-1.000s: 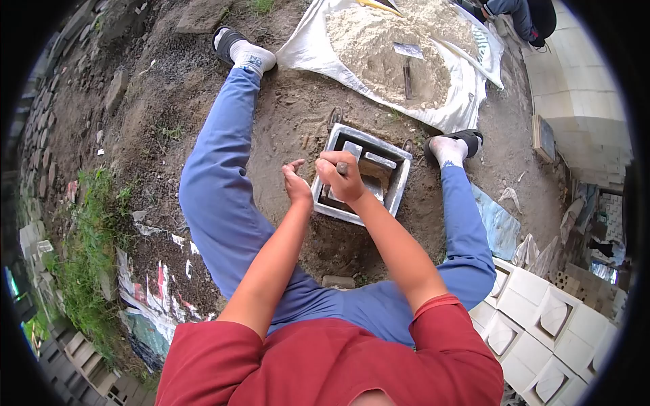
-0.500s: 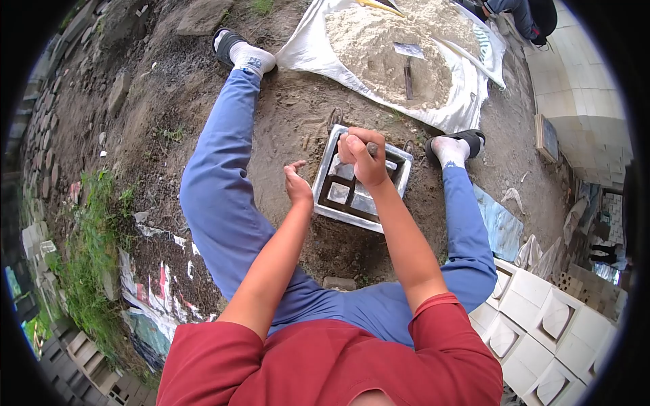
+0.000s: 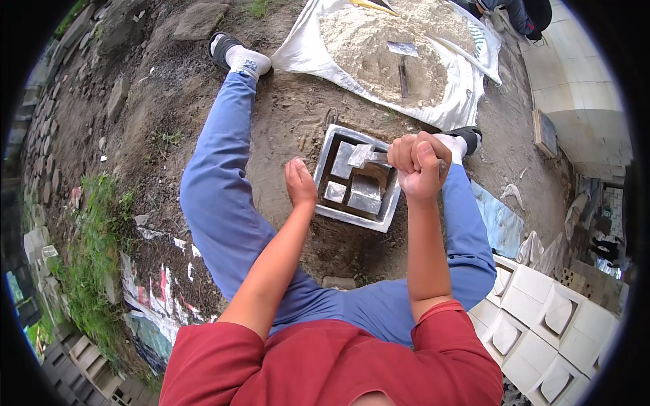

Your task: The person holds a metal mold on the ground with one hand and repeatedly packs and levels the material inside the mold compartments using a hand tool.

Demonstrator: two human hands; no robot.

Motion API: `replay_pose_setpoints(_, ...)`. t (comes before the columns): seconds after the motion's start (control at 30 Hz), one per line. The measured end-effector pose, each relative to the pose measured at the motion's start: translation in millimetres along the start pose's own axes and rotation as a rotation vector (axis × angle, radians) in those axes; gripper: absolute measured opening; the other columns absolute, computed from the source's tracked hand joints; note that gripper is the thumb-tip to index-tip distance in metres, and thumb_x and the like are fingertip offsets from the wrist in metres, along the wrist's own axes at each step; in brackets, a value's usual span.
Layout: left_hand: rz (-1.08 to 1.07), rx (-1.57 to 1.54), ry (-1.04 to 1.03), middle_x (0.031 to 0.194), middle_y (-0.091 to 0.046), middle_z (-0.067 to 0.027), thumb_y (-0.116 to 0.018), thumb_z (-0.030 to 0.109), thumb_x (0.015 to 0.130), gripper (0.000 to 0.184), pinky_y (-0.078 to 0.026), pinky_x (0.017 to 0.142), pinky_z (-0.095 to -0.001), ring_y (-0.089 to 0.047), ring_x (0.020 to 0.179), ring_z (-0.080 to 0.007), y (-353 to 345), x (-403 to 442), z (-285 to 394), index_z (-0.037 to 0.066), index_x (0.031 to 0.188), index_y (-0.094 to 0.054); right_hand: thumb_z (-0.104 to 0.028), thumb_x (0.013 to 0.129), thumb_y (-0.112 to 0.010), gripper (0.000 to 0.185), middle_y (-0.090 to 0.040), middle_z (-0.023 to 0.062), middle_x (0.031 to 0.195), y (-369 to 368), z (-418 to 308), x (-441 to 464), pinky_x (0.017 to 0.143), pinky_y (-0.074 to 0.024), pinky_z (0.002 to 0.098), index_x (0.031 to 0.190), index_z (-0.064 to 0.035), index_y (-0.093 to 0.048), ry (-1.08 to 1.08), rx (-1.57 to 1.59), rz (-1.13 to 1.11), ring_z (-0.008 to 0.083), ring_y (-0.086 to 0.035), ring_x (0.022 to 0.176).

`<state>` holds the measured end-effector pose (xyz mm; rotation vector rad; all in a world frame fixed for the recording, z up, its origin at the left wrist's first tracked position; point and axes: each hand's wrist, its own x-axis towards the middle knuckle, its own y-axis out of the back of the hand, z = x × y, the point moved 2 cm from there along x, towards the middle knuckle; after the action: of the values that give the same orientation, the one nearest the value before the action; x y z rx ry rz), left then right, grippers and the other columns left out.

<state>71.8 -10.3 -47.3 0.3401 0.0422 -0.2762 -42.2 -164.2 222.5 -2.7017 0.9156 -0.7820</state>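
A square metal mould (image 3: 325, 204) with raised blocks inside lies on the ground between my legs. My right hand (image 3: 418, 164) is closed around the handle of a small metal trowel (image 3: 362, 155), at the mould's upper right side. The trowel's flat blade is over the mould's upper blocks. My left hand (image 3: 299, 181) is beside the mould's left edge, fingers apart from any tool and slightly curved, holding nothing.
Beyond the mould lies a white sack (image 3: 305, 51) spread under a heap of pale sand (image 3: 352, 40), with another trowel (image 3: 403, 49) on it. Pale patterned blocks (image 3: 535, 318) stand at the lower right. Another person's sleeve (image 3: 516, 15) shows at the top right.
My right hand has moved to the right with the trowel, and the blade now shows over the mould. My left hand has barely moved.
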Motion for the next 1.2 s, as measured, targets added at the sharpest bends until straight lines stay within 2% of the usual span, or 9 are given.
replay_pose_setpoints(0.07, -0.099, 0.096, -0.157, 0.125, -0.065, -0.0190, -0.056, 0.030, 0.106, 0.032, -0.044, 0.107, -0.0468, -0.059, 0.122, -0.0393, 1, -2, 15, 0.000, 0.112, -0.064, -0.016, 0.104, -0.051, 0.043, -0.033, -0.0009, 0.054, 9, -13, -15, 0.046, -0.0226, 0.0310, 0.065, -0.0102, -0.033, -0.017, -0.023, 0.020, 0.0091, -0.026, 0.049)
replay_pose_setpoints(0.1, -0.108, 0.096, -0.159, 0.125, -0.065, -0.0190, -0.056, 0.030, 0.106, 0.032, -0.044, 0.107, -0.0468, -0.059, 0.122, -0.0393, 3, -4, 21, 0.000, 0.112, -0.064, -0.017, 0.104, -0.052, 0.044, -0.033, -0.0010, 0.054, 15, -18, -23, 0.046, -0.0226, 0.0309, 0.065, -0.0103, -0.033, -0.036, -0.039, 0.036, 0.0090, -0.026, 0.049)
replay_pose_setpoints(0.2, -0.204, 0.225, -0.416, 0.148, -0.052, -0.0231, -0.071, 0.038, 0.095, 0.054, -0.040, 0.114, -0.0518, -0.049, 0.137, -0.0437, 6, -14, 41, 0.003, 0.134, -0.055, -0.031, 0.111, -0.049, 0.052, -0.033, -0.0014, 0.054, 39, -30, -46, 0.046, -0.0244, 0.0304, 0.066, -0.0116, -0.034, -0.050, -0.132, 0.188, 0.0098, -0.025, 0.048)
replay_pose_setpoints(0.27, -0.243, 0.289, -0.502, 0.152, -0.049, -0.0231, -0.071, 0.039, 0.095, 0.058, -0.039, 0.116, -0.0519, -0.046, 0.140, -0.0435, 7, -21, 50, 0.004, 0.137, -0.054, -0.047, 0.112, -0.048, 0.059, -0.033, -0.0019, 0.055, 56, -34, -57, 0.046, -0.0261, 0.0299, 0.066, -0.0124, -0.034, -0.044, -0.228, 0.368, 0.0104, -0.026, 0.048)
replay_pose_setpoints(0.4, -0.348, 0.412, -0.620, 0.159, -0.043, -0.0230, -0.070, 0.044, 0.095, 0.066, -0.034, 0.119, -0.0522, -0.040, 0.147, -0.0425, 6, -26, 59, 0.006, 0.145, -0.050, -0.055, 0.106, -0.055, 0.061, -0.034, -0.0023, 0.056, 67, -32, -68, 0.047, -0.0287, 0.0290, 0.067, -0.0111, -0.037, 0.021, -0.351, 0.594, 0.0099, -0.032, 0.048)
replay_pose_setpoints(0.53, -0.335, 0.403, -0.591, 0.159, -0.042, -0.0236, -0.070, 0.041, 0.096, 0.063, -0.036, 0.118, -0.0532, -0.040, 0.148, -0.0425, 2, -24, 52, 0.006, 0.145, -0.050, -0.064, 0.099, -0.061, 0.068, -0.036, -0.0024, 0.057, 69, -20, -65, 0.045, -0.0259, 0.0283, 0.065, -0.0100, -0.038, 0.091, -0.333, 0.649, 0.0082, -0.032, 0.049)
replay_pose_setpoints(0.67, -0.304, 0.403, -0.575, 0.158, -0.044, -0.0242, -0.068, 0.038, 0.098, 0.058, -0.037, 0.117, -0.0530, -0.043, 0.146, -0.0435, 2, -24, 53, 0.005, 0.143, -0.053, -0.057, 0.105, -0.057, 0.064, -0.033, -0.0044, 0.058, 64, -12, -52, 0.048, -0.0226, 0.0277, 0.065, -0.0119, -0.035, 0.065, -0.302, 0.743, 0.0067, -0.028, 0.051)
replay_pose_setpoints(0.83, -0.301, 0.429, -0.564, 0.157, -0.045, -0.0258, -0.064, 0.038, 0.101, 0.055, -0.037, 0.118, -0.0514, -0.044, 0.145, -0.0439, 2, -25, 54, 0.004, 0.143, -0.053, -0.046, 0.111, -0.052, 0.059, -0.033, -0.0048, 0.060, 50, -9, -45, 0.050, -0.0225, 0.0283, 0.066, -0.0126, -0.034, -0.009, -0.199, 0.691, 0.0063, -0.026, 0.052)
replay_pose_setpoints(1.2, -0.203, 0.453, -0.433, 0.152, -0.050, -0.0265, -0.054, 0.040, 0.106, 0.053, -0.039, 0.116, -0.0538, -0.047, 0.141, -0.0454, -3, -18, 36, 0.001, 0.142, -0.052, -0.017, 0.108, -0.052, 0.044, -0.042, -0.0020, 0.062, 31, 70, -80, 0.054, -0.0292, 0.0302, 0.067, -0.0023, -0.044, -0.135, -0.256, 0.193, 0.0073, -0.036, 0.058)
